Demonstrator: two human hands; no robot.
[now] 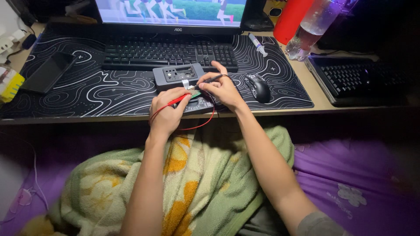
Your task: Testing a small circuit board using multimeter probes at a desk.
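monitor (173, 11): back centre of the desk, behind the keyboard; wide black frame, lit screen showing green ground and pale running legs.
phone (48, 72): left on the desk mat, lying flat and slanted; dark rectangular screen, unlit.
box (9, 83): far left edge of the desk; small, yellow with white, partly cut off.
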